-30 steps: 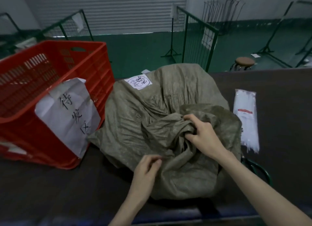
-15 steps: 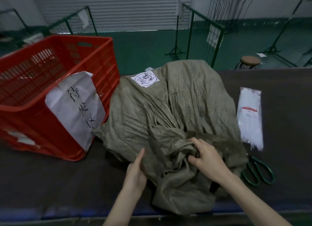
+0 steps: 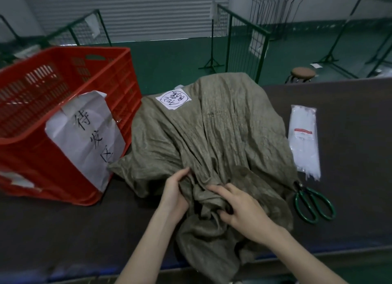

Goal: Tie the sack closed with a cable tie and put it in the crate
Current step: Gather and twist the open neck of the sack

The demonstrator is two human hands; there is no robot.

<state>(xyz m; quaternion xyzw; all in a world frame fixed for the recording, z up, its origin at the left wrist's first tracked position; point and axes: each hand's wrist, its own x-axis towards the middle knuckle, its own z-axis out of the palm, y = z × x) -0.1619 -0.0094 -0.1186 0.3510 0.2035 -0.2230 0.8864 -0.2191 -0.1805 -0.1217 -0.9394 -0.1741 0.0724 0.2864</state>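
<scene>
The left hand [image 3: 176,190], flat against the sack [image 3: 214,139] half a second ago, now pinches its folds, and the right hand [image 3: 241,207] grips the bunched mouth: the gathering is nearly done. The sack is coarse, wrinkled woven cloth, lying on the table [image 3: 350,135] beside the red crate [image 3: 63,105]. The packet of cable ties [image 3: 305,139] lies untouched.

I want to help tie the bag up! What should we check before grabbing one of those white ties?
1. Sack mouth gathered: not ok; the cloth is bunched but loose.
2. Both hands on the sack: ok; left hand presses the folds, right hand pinches them.
3. Pack of cable ties nearby: ok; it lies on the table, right of the sack.
4. Pack open: cannot tell.
5. Scissors nearby: ok; they lie below the pack.
6. Red crate ready: ok; it stands left of the sack, and what shows inside looks empty.
</scene>
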